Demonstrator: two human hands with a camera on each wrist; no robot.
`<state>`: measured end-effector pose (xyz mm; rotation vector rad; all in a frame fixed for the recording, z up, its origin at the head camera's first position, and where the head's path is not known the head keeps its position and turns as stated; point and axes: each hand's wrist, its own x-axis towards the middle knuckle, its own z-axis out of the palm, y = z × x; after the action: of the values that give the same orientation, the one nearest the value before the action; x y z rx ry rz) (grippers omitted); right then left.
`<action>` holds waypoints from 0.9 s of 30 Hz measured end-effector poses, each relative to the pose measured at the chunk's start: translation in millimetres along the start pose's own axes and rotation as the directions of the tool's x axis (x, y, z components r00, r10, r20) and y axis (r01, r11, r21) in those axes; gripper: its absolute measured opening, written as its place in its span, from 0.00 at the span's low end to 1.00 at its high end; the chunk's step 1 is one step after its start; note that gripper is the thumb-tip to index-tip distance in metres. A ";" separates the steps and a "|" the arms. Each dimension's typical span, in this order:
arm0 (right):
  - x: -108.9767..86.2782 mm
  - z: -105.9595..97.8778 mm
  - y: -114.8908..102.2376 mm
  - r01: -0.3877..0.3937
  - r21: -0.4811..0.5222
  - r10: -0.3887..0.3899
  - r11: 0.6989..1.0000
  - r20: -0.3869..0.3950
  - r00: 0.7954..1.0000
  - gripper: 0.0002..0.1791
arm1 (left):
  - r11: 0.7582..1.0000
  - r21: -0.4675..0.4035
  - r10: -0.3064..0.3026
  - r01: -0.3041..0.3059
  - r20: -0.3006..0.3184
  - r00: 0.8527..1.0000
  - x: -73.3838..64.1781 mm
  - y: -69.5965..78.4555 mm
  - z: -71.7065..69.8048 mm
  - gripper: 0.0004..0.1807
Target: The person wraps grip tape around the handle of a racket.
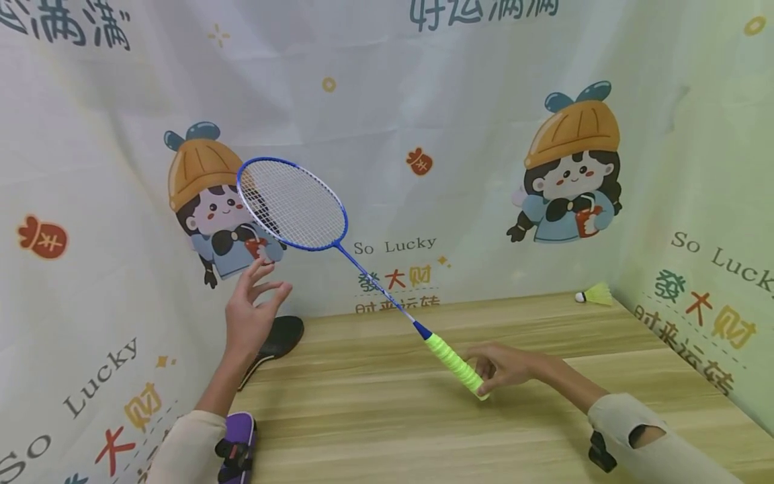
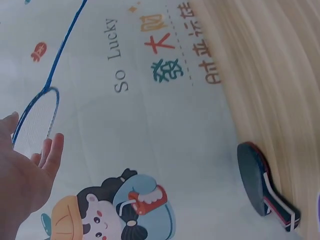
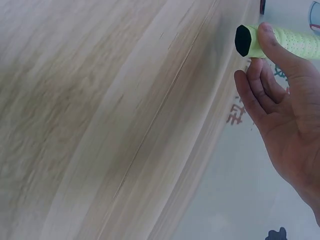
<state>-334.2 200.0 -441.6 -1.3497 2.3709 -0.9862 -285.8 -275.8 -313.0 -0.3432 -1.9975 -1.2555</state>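
A blue badminton racket (image 1: 375, 286) is held up at a slant above the wooden table (image 1: 363, 403), its strung head at the upper left and its yellow-green grip low on the right. Thumb and fingertips of my right hand (image 1: 504, 366) pinch that grip near its butt end. The right wrist view shows the same grip (image 3: 297, 44) with its black end cap, the palm facing up beneath it. My left hand (image 1: 256, 309) is raised just below the racket head, fingers spread and loosely bent, holding nothing. In the left wrist view, the left hand (image 2: 27, 175) partly covers the racket head (image 2: 37, 117).
A black table tennis bat (image 1: 284, 336) stands at the table's left edge, behind the left forearm. Close to that sleeve lies a purple case (image 1: 238, 447) with black straps. A yellow shuttlecock (image 1: 595, 294) lies at the back right. Printed cloth (image 1: 375, 121) walls the table at the back and sides.
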 end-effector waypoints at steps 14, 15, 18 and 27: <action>-41.9 -18.0 9.3 -0.039 -0.118 0.040 0.992 0.007 0.999 0.36 | 0.997 0.081 0.008 -0.006 -0.027 1.000 27.2 -2.0 -37.7 0.39; -44.5 -19.7 9.0 -0.038 -0.124 0.040 0.992 0.012 0.999 0.36 | 0.996 0.091 0.003 -0.001 -0.028 1.000 28.3 -2.3 -40.4 0.40; -52.9 -24.5 9.2 -0.047 -0.114 0.051 0.992 0.031 0.998 0.38 | 0.995 0.099 -0.014 0.017 -0.030 0.999 31.0 -4.8 -48.4 0.41; -82.9 -53.2 22.2 -0.001 -0.132 -0.006 0.991 -0.048 0.999 0.32 | 0.985 0.141 -0.095 0.097 -0.016 0.995 29.0 -20.2 -64.8 0.40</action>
<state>-330.9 299.8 -426.4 -1.3896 2.5100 -0.8858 -288.6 -345.8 -289.9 -0.1735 -2.1027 -1.1632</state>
